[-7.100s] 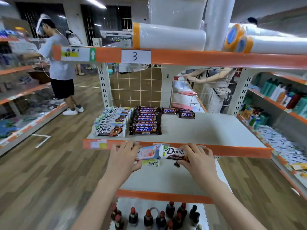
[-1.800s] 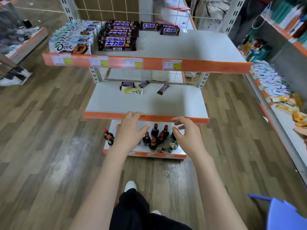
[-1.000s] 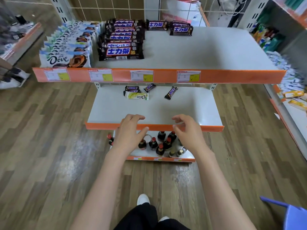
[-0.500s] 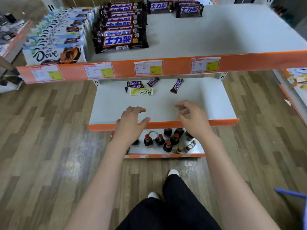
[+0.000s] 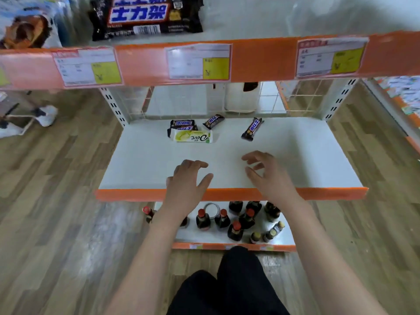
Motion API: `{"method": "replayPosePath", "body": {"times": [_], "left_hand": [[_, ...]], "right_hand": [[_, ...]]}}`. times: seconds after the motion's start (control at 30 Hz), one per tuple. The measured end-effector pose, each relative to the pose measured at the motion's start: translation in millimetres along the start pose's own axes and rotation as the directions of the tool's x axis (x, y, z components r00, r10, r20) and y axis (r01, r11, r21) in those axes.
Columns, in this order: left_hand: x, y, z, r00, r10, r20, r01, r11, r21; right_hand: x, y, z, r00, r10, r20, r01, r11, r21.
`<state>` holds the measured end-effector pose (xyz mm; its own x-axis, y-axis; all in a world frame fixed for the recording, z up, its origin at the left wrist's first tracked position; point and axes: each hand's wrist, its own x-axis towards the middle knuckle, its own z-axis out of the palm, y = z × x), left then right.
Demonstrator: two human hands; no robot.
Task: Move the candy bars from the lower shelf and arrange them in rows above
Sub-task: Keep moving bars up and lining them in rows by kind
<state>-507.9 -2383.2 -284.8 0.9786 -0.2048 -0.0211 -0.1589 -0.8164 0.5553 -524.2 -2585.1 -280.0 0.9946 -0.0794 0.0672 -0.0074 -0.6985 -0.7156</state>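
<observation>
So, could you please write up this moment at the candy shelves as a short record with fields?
left hand: open, holds nothing, over the front of the lower shelf
right hand: open, fingers loosely bent, holds nothing
bars left below: a pale green Dove bar, four dark Snickers bars near the back, one apart to the right
upper shelf: Snickers packs and Dove packs at the left
bottom shelf: dark bottles

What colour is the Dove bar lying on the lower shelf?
White with a pale yellow-green patch, seen in the head view: the Dove bar.
</observation>
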Motion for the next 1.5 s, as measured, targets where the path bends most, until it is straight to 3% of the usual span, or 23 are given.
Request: {"method": "replayPosePath", "body": {"times": [0.2,0.4,0.6,0.77,0.87,1.1,1.37,1.5], "left_hand": [[46.1,-32.3,51.7,0.999,0.024,-0.03,-0.019,0.985,0.169],[78.3,-52.8,82.6,0.996,0.02,-0.086,-0.001,0.976,0.218],[128.2,-62.6,89.8,0.988,-0.05,-0.144,0.098,0.933,0.345],[166.7,-64.8,81.8,0.997,-0.069,-0.041,0.08,0.882,0.465],[172.8,-66.9,81.2,0.997,-0.073,-0.002,0.065,0.869,0.491],[156.8,-52.4,95.1,0.987,-0.08,-0.14,0.142,0.843,0.518],[147.8,-34.7,104.0,0.942,-0.202,-0.269,0.314,0.815,0.487],[148.4,-22.2,108.9,0.92,-0.306,-0.246,0.386,0.815,0.432]], "right_hand": [[40.7,56.4,38.4,0.999,-0.031,-0.03,0.03,0.999,-0.031],[74.5,90.0,58.1,0.999,-0.009,-0.038,0.004,0.991,-0.131],[125.4,97.7,52.9,0.99,0.144,-0.011,-0.138,0.924,-0.356],[158.3,103.9,55.0,0.964,0.251,0.087,-0.164,0.82,-0.549],[162.9,106.5,55.4,0.96,0.267,0.083,-0.181,0.819,-0.545],[144.7,102.5,60.6,0.991,0.111,-0.07,-0.131,0.818,-0.56],[125.1,99.8,58.4,0.998,0.056,-0.035,-0.066,0.869,-0.49],[123.4,97.0,57.1,0.996,0.076,-0.036,-0.084,0.882,-0.465]]}}
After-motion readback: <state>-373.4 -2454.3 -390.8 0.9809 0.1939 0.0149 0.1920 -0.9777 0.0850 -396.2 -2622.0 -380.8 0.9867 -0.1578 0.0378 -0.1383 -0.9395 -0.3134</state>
